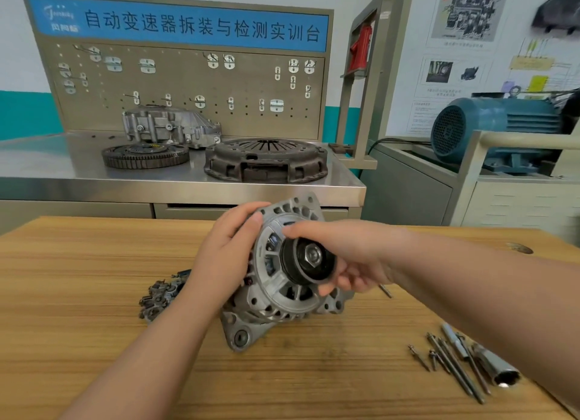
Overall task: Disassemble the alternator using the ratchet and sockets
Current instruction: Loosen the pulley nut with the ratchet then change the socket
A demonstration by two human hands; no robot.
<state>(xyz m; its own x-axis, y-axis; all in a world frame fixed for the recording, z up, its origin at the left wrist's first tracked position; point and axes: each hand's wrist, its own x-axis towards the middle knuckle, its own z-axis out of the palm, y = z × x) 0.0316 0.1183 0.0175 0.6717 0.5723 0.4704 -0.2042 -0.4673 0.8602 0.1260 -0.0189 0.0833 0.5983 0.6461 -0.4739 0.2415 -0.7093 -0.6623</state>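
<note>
A: Head view, hands?
B: Left hand (224, 253) curls round the alternator (266, 297) rim, which sits tilted on the wooden table (94, 278). Right hand (348, 256) reaches across, thumb and fingers gripping the pulley (296, 262).
A: Tools?
B: Socket (499, 371) and long bolts (455, 363) lie at the right.

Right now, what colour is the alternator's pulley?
Black pulley, silvery hex nut at its centre; head view.
</note>
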